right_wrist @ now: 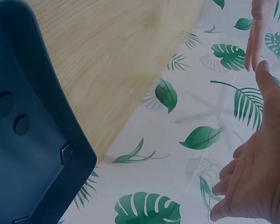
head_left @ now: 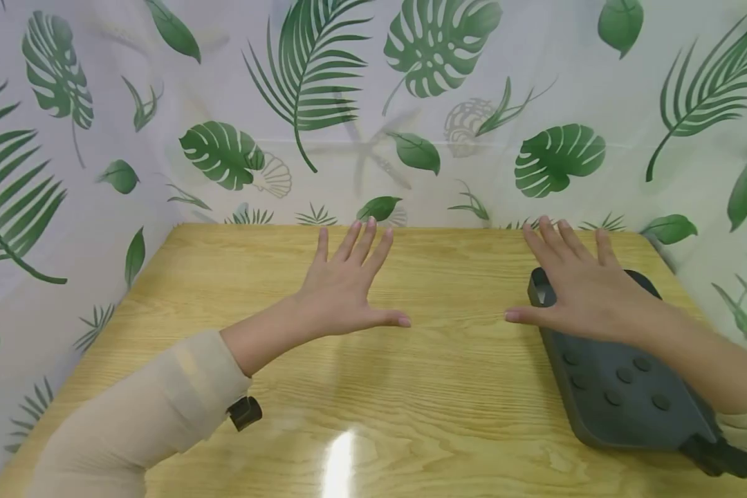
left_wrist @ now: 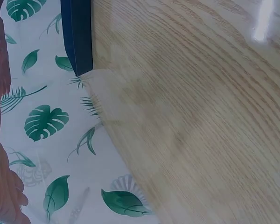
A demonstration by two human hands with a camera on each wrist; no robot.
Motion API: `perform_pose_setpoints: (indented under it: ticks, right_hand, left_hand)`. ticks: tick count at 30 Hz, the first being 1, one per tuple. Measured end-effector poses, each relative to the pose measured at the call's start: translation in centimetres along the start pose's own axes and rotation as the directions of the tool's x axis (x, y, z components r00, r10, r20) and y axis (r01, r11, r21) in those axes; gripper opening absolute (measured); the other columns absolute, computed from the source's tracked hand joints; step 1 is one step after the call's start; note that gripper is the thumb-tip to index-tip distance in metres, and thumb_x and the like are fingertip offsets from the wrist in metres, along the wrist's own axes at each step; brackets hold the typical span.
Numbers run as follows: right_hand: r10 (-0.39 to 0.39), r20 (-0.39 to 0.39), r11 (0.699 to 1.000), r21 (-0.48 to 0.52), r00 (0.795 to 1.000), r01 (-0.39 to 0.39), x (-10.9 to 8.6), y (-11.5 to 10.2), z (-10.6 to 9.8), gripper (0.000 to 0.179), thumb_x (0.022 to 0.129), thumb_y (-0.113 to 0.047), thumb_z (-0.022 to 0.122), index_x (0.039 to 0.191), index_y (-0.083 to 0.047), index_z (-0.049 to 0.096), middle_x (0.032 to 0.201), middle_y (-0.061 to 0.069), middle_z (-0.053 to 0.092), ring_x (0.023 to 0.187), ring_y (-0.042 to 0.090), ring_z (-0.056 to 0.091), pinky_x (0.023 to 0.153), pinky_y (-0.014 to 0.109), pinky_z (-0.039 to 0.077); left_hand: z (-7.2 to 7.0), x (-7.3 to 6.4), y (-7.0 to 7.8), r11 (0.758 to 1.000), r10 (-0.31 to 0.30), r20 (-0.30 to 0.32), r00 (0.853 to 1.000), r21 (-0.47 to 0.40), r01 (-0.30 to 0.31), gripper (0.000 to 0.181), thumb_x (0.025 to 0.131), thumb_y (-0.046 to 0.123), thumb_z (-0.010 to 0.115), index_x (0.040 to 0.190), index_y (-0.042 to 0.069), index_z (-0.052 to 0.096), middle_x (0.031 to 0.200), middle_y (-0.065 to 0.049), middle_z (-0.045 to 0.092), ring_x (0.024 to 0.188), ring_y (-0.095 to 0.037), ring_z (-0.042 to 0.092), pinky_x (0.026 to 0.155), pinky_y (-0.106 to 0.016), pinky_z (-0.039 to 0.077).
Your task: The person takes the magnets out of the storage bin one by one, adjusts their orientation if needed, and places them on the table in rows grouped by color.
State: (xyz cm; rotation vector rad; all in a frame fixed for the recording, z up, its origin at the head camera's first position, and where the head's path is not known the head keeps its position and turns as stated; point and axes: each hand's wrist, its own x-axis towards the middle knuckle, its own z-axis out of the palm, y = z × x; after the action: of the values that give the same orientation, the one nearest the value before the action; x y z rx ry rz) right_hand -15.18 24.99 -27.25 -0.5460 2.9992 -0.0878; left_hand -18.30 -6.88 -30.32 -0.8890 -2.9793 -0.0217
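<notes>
Fingers spread and thumb stretched inward, my left hand (head_left: 342,287) hovers over the middle of the wooden table (head_left: 448,408), holding nothing. My right hand (head_left: 591,294), also spread and holding nothing, hangs over the far part of a dark grey tray (head_left: 622,429) and hides some of it. Several dark round discs (head_left: 624,375) lie on the tray's floor. In the right wrist view the tray's raised wall (right_wrist: 60,98) shows, with a small dark rectangular piece (right_wrist: 66,153) against its inner side. The two thumbs point toward each other with a wide gap between.
A white cloth with green leaf prints (head_left: 361,152) hangs behind the table and along its sides. The tray stands near the table's right edge. A small black device (head_left: 245,413) sits at the left sleeve, and a black strap (head_left: 716,453) is by the right wrist.
</notes>
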Motion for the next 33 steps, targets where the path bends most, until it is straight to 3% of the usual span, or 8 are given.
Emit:
perform_pose_setpoints:
  ticks: [9, 22, 28, 33]
  right_hand:
    - [0.013, -0.024, 1.0, -0.018, 1.0, -0.014, -0.8, 1.3, 0.2, 0.115, 0.08, -0.069, 0.057, 0.151, -0.013, -0.013, 0.156, 0.014, -0.017, 0.143, 0.038, -0.011, 0.103, 0.064, -0.019]
    - [-0.035, -0.073, 0.999, -0.041, 0.997, 0.032, -2.2, 3.4, 1.1, 0.117, 0.078, -0.063, 0.064, 0.151, -0.013, -0.013, 0.156, 0.015, -0.015, 0.143, 0.035, -0.014, 0.103, 0.059, -0.023]
    - [-0.021, -0.103, 0.993, -0.122, 0.994, 0.009, -2.6, 4.0, 1.8, 0.119, 0.077, -0.067, 0.062, 0.15, -0.013, -0.015, 0.156, 0.016, -0.016, 0.143, 0.036, -0.014, 0.103, 0.06, -0.023]
    - [-0.011, -0.115, 0.993, -0.118, 0.993, -0.002, -2.9, 4.4, 1.9, 0.119, 0.077, -0.065, 0.063, 0.15, -0.011, -0.014, 0.156, 0.016, -0.017, 0.142, 0.036, -0.015, 0.103, 0.059, -0.023]
  left_hand:
    - [0.0, 0.4, 0.8, 1.0, 0.011, -0.011, 1.0, -0.004, -0.011, 0.113, 0.073, 0.086, 0.038, 0.149, 0.022, -0.017, 0.155, -0.008, -0.019, 0.143, -0.024, -0.016, 0.108, -0.061, -0.013]
    - [-0.3, 0.4, 2.0, 0.999, 0.041, -0.025, 0.999, 0.021, -0.041, 0.115, 0.073, 0.086, 0.039, 0.149, 0.022, -0.018, 0.156, -0.008, -0.017, 0.143, -0.024, -0.016, 0.109, -0.061, -0.009]
    - [0.0, 0.6, 2.3, 0.999, 0.053, -0.035, 0.998, 0.011, -0.053, 0.115, 0.073, 0.086, 0.038, 0.148, 0.022, -0.021, 0.156, -0.009, -0.017, 0.142, -0.024, -0.017, 0.109, -0.061, -0.01]
    - [0.1, 0.6, 2.6, 0.998, 0.056, -0.04, 0.998, -0.002, -0.057, 0.114, 0.074, 0.086, 0.038, 0.148, 0.022, -0.02, 0.155, -0.008, -0.019, 0.142, -0.023, -0.018, 0.109, -0.06, -0.012]
